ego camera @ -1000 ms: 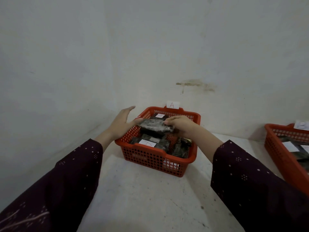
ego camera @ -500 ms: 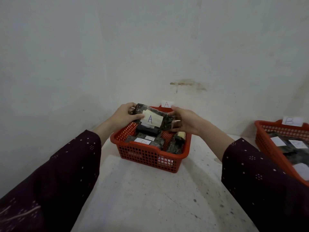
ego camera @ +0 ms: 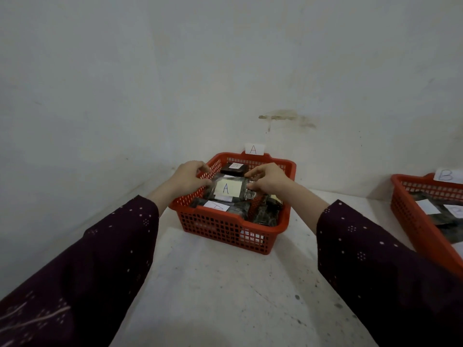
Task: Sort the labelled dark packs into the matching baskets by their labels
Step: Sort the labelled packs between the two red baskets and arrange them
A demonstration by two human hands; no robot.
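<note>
A dark pack (ego camera: pixel 228 189) with a pale label marked A hangs just over the red basket (ego camera: pixel 225 231) tagged A. My left hand (ego camera: pixel 189 177) pinches its left end and my right hand (ego camera: pixel 266 179) pinches its right end. Several more dark labelled packs (ego camera: pixel 218 206) lie inside this basket under the held one. A second red basket (ego camera: pixel 411 216) tagged B stands at the right edge with labelled packs (ego camera: pixel 441 209) in it.
Both baskets sit on a pale speckled tabletop (ego camera: pixel 220 296) pushed against a white wall (ego camera: pixel 225 71). The A tag (ego camera: pixel 253 149) and the B tag (ego camera: pixel 447 175) stick up from the back rims.
The pack was turned label-up and taken at both ends, the left hand closing on it. It has come down lower over basket A since half a second ago.
</note>
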